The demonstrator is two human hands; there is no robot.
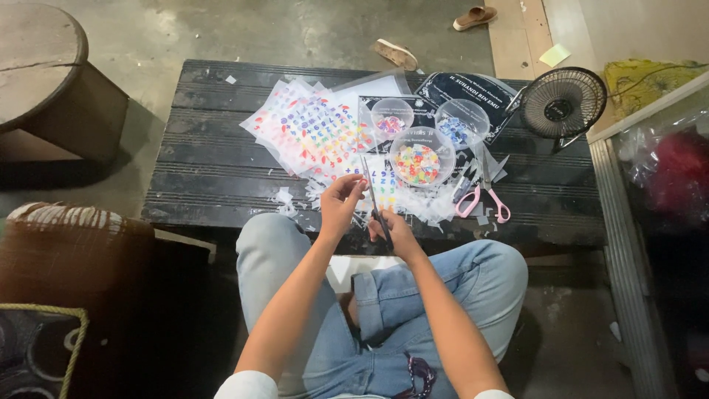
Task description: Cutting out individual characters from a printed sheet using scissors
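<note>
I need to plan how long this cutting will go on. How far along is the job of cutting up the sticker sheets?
Done: three clear bowls already hold coloured cut pieces, and white offcuts litter the black table. In hand: the right hand works scissors on a small piece pinched by the left hand. Left: a stack of sticker sheets still looks mostly uncut, so much seems to remain.

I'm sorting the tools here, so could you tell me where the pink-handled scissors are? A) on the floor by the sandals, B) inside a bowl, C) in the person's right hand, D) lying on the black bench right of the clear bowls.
D: the pink-handled scissors lie on the black bench, just right of the clear bowls, untouched by either hand.
</note>
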